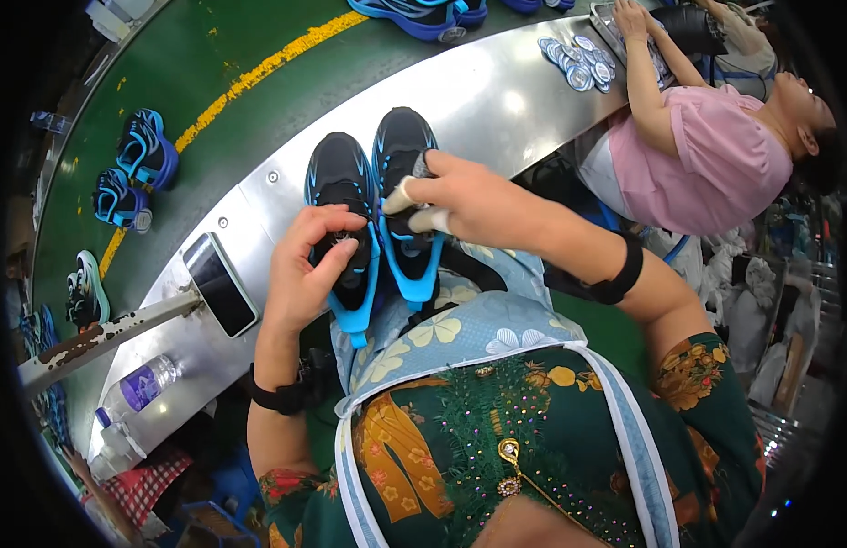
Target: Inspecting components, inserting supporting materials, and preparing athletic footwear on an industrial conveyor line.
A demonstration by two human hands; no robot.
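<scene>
Two black sneakers with bright blue trim lie side by side at the metal table's near edge, toes pointing away from me. The fingers and thumb of my left hand (294, 265) curl over the tongue of the left sneaker (337, 164), at its opening. Pale finger covers sit on some fingers of my right hand (474, 196), which are bent onto the lacing of the right sneaker (405, 132). Whether a lace is pinched there is hard to see. Blue heel pieces (353, 321) stick out toward my apron.
A phone (221, 283) lies left of the sneakers, beside a chipped metal bar (113, 338) and a plastic bottle (145, 385). Round labels (579, 64) are heaped at the far right, near a co-worker in pink (716, 155). More shoes (149, 151) rest on the green surface (259, 36) beyond.
</scene>
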